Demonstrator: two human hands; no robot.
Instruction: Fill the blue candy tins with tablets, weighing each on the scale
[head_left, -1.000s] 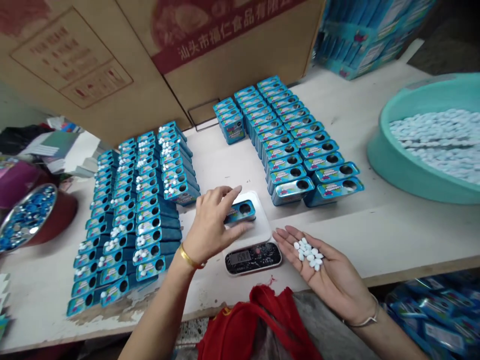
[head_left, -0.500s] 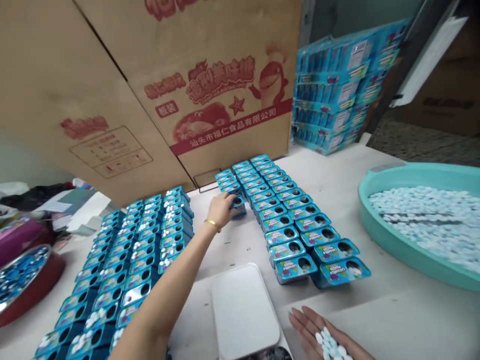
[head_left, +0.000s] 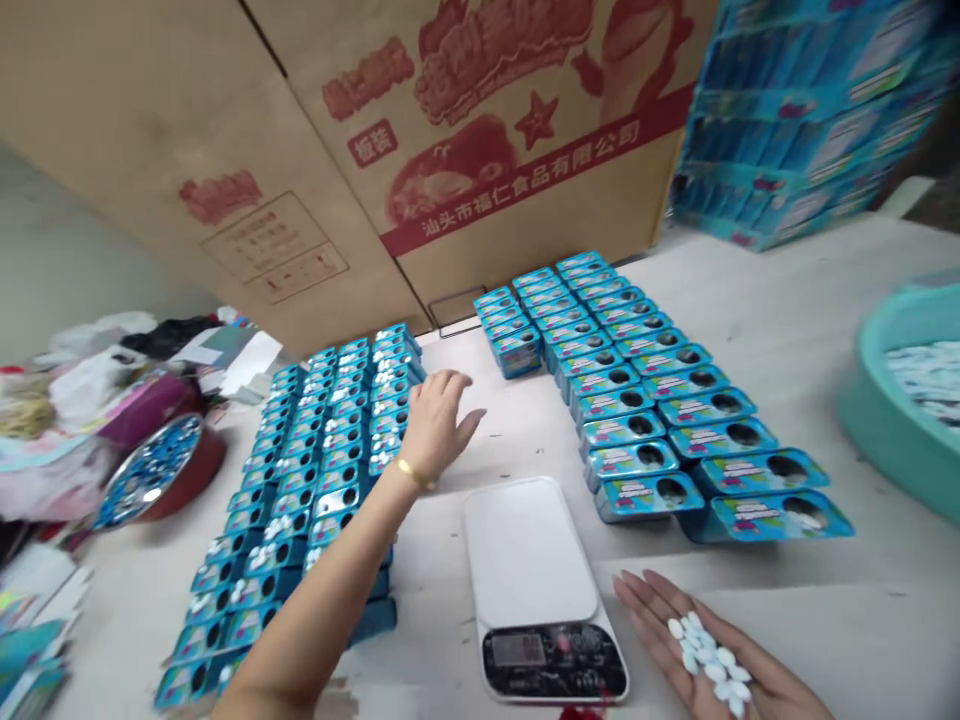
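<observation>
My left hand [head_left: 441, 425] is over the table beside the right edge of the left block of blue candy boxes [head_left: 300, 470]. Its fingers are bent and the thumb stands apart, with nothing visible between them. Palm up at the lower right, my right hand [head_left: 686, 645] holds a small heap of white oval candies [head_left: 712, 655] on its flat palm. Between the hands lies a white kitchen scale [head_left: 532, 550] with a bare plate. Behind it to the right stand rows of blue boxes [head_left: 637, 400] with round dark holes in their tops.
A turquoise basin [head_left: 892, 420] of pale candies stands at the right. Large cardboard cartons [head_left: 360, 200] close off the back. Wrapped stacks of blue packs [head_left: 787, 140] rise at the back right. A red bowl [head_left: 199, 470] of shiny blue pieces sits at the left.
My left hand has come away from a box in the short middle row and moved left. The view has swung, bringing the scale's display into sight. My right hand still bears the candies.
</observation>
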